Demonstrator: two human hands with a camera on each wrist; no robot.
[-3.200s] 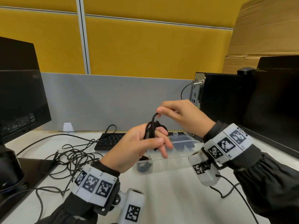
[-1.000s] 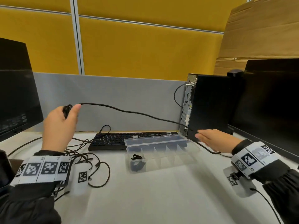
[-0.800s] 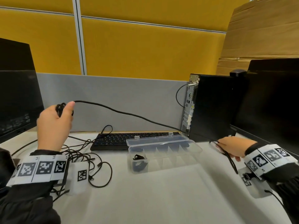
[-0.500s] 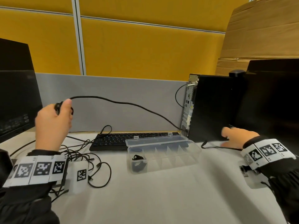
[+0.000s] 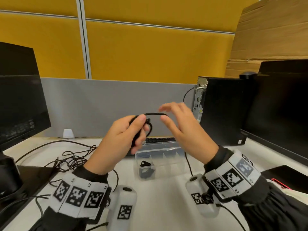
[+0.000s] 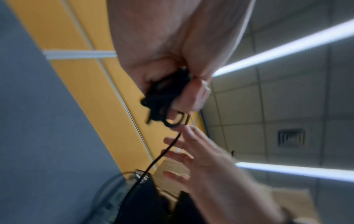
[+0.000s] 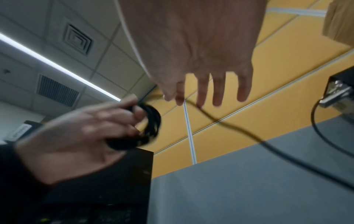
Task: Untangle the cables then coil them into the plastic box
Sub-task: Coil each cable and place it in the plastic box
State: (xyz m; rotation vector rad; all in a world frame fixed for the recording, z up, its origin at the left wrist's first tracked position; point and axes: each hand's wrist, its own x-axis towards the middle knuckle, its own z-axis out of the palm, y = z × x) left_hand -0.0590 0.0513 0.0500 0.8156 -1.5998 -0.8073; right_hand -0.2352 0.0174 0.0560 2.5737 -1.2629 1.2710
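Note:
Above the clear plastic box [image 5: 173, 157], my left hand [image 5: 133, 130] grips a small coil of black cable [image 5: 149, 126]. The same coil [image 6: 162, 97] shows in the left wrist view inside the curled fingers [image 6: 193, 97]. My right hand [image 5: 164, 114] hovers just right of it with straight, spread fingers. The cable's free length [image 7: 210, 118] runs loosely past its thumb and forefinger [image 7: 179, 97] and trails down to the desk [image 5: 187, 162]. One coiled cable [image 5: 145, 164] lies in the box's left compartment.
A tangle of black cables [image 5: 73, 159] lies on the desk at the left. A keyboard [image 5: 160, 140] sits behind the box. A black PC tower [image 5: 221, 110] and a monitor [image 5: 283, 105] stand on the right, another monitor [image 5: 18, 97] on the left.
My left hand has swung from far left to the centre with the coil. My right hand has risen from the desk by the tower to meet it, so the long cable span is gone.

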